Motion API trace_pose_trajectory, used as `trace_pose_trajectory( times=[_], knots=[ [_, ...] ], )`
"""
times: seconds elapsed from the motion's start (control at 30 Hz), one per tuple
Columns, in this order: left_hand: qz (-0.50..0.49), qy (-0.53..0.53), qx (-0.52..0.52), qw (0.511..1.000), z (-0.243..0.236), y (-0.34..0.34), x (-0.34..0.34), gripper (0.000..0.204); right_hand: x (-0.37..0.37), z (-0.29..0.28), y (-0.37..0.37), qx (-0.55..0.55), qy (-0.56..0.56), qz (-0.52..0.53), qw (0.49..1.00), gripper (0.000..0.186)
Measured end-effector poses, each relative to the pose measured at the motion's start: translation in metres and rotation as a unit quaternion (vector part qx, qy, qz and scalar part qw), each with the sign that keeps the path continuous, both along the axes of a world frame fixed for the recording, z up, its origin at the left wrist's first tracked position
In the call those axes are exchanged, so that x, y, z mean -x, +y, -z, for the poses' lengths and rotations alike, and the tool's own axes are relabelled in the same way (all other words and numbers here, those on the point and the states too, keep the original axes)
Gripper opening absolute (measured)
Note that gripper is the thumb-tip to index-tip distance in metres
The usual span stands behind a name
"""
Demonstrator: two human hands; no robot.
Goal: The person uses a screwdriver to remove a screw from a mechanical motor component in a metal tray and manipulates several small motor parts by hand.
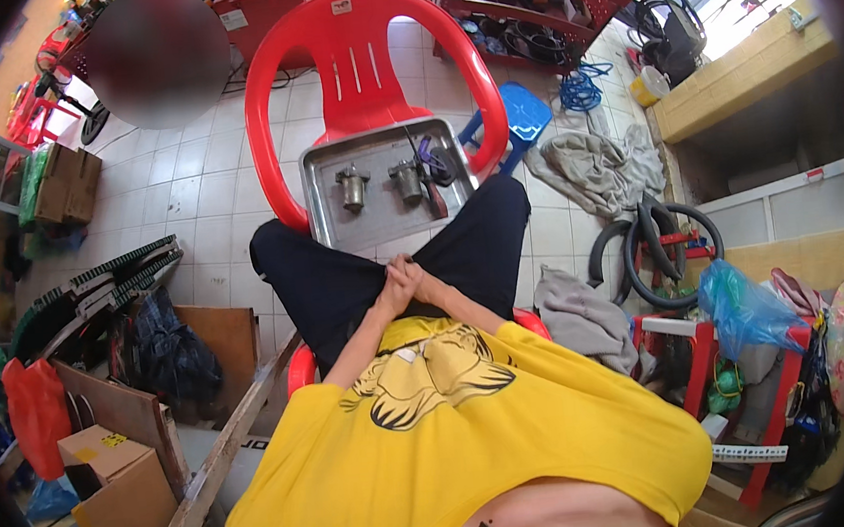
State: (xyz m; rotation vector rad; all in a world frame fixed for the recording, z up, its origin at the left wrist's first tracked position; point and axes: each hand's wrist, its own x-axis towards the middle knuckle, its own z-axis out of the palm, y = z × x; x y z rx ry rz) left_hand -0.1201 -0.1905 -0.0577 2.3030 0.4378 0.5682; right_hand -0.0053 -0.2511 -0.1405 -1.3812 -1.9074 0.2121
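Note:
My left hand (398, 288) and my right hand (424, 279) are clasped together between my thighs, fingers closed over each other. No object shows in them. Just beyond my knees, a shallow metal tray (339, 233) rests on the seat of a red plastic chair (344, 55) that faces me. Two small metal motors with cylindrical bodies stand in it, the left motor (352, 189) apart from the right motor (406, 182). A screwdriver (433, 198) with a dark reddish handle lies beside the right motor. Next to it is a purple-and-dark round item (436, 162) whose kind is unclear.
A blue stool (519, 112) stands behind the chair's right side. Grey cloths (600, 170), black tyres (656, 243) and a red frame (696, 355) lie along the right. At left are cardboard boxes (127, 500) and a wooden bar (219, 462). Red tool shelves (540, 2) stand at the back.

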Motion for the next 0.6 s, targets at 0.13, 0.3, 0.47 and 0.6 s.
trace_pose_trajectory(
  times=[0.13,0.3,0.47,0.6],
  knots=[
    [-0.069,0.054,0.249,0.964,0.008,0.003,0.008,0.054,0.005,0.011,0.0,0.046,0.074,-0.002,0.996,0.035],
    [-0.062,0.077,0.317,0.943,0.008,0.008,0.006,0.06,-0.003,-0.012,0.003,0.139,0.059,0.01,0.989,0.035],
    [-0.056,0.092,0.368,0.924,-0.001,0.002,0.004,0.061,-0.008,-0.025,-0.007,0.265,0.058,0.019,0.962,0.035],
    [-0.049,0.13,0.464,0.875,-0.001,0.01,0.001,0.061,-0.01,-0.039,0.005,0.415,0.327,0.007,0.849,0.037]
  ],
)
